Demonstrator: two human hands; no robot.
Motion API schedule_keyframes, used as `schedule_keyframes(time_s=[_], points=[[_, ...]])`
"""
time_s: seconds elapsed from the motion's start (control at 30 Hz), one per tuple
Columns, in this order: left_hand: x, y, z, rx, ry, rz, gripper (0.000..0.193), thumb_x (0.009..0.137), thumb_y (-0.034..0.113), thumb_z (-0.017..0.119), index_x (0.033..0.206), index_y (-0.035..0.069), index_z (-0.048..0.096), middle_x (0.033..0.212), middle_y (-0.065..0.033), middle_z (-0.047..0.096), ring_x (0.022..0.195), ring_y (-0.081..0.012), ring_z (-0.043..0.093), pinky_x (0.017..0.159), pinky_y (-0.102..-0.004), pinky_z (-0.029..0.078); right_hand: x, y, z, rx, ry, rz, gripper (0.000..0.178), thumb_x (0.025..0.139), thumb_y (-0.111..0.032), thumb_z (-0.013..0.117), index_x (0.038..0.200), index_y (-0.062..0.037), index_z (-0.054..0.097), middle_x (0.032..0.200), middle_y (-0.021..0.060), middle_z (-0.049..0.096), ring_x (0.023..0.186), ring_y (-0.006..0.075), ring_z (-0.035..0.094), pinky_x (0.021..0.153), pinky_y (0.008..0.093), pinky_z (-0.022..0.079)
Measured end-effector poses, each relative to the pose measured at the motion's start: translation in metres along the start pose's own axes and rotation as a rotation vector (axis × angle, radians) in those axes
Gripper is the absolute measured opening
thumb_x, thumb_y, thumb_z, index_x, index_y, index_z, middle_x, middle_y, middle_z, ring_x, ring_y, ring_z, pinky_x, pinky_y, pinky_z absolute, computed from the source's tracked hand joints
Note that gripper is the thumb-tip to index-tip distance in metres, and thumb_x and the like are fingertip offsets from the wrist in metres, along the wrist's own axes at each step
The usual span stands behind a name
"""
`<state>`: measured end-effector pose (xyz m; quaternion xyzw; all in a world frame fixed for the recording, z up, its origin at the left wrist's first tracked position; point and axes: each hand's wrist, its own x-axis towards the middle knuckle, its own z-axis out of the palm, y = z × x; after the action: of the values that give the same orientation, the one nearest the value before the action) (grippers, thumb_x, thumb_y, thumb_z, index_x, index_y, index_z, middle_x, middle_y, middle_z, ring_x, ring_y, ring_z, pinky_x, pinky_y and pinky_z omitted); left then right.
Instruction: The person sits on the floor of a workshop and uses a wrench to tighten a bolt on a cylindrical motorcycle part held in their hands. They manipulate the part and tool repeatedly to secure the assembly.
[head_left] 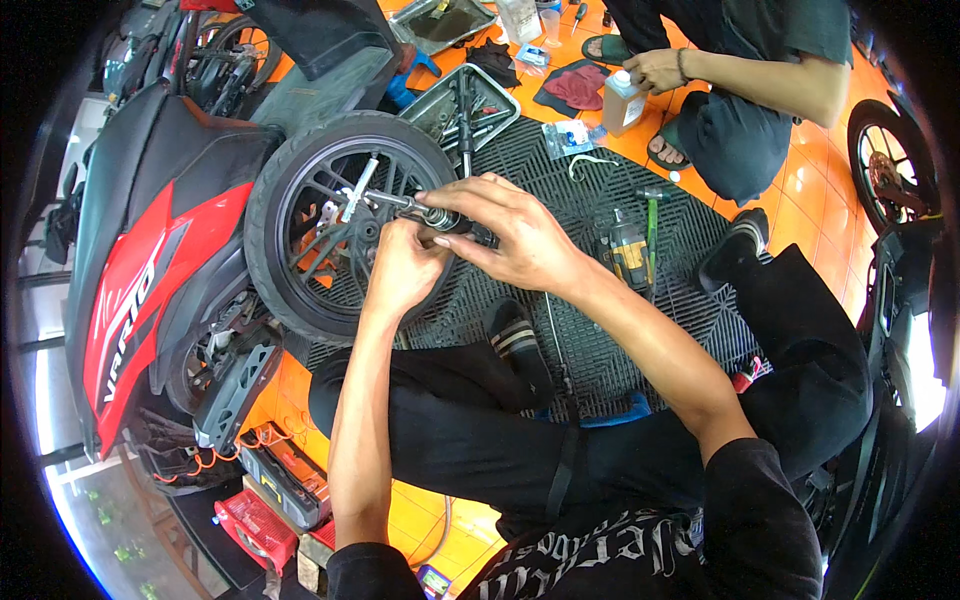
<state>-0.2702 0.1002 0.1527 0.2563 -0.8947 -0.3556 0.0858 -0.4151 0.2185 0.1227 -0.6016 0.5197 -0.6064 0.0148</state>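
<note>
A silver T-shaped metal tool (358, 192) is in front of me, its shaft running into a dark, ridged cylindrical part. My left hand (403, 262) is closed at the lower side of that dark cylindrical part (448, 219). From the other side my right hand (520, 228) wraps its fingers and thumb over the same part. My fingers hide much of it, so its exact kind is unclear. Just beyond my hands a black spoked motorcycle wheel with its tyre (267, 225) lies on the black ridged mat (690, 300); the T-shaped end is over its spokes.
A red and black scooter (180, 260) stands at left. Beyond the wheel is a metal tool tray (512, 92). On the right lie a green-handled hammer (652, 225) and a yellow-black container (629, 252). Another person's hand (655, 70) touches a brown-filled bottle (623, 108).
</note>
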Motion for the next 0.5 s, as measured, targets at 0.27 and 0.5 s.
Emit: schedule_keyframes(time_s=[0.27, 0.5], points=[[0.000, -0.002, 0.009, -0.053, 0.051, -0.032, 0.008, 0.081, 0.001, 0.064, 0.086, -0.004, 0.065, 0.070, -0.0187, 0.066, 0.063, -0.0143, 0.061, 0.059, -0.0374, 0.045, -0.006, 0.007, 0.004, -0.064, -0.075, 0.176, 0.042, 0.078, -0.011, 0.080, 0.117, 0.0002, 0.068, 0.106, 0.0177, 0.070, 0.099, 0.0357, 0.067, 0.091, 0.0421, 0.053], [-0.002, -0.037, 0.054, -0.184, 0.045, -0.118, 0.029, 0.082, 0.007, 0.079, 0.102, -0.005, 0.063, 0.086, -0.0171, 0.072, 0.078, -0.0246, 0.073, 0.069, -0.0388, 0.055, -0.005, 0.006, 0.006, 0.055, -0.074, 0.332, 0.044, 0.080, -0.012, 0.082, 0.118, 0.0017, 0.067, 0.107, 0.0187, 0.072, 0.097, 0.0340, 0.070, 0.087, 0.0397, 0.056]])
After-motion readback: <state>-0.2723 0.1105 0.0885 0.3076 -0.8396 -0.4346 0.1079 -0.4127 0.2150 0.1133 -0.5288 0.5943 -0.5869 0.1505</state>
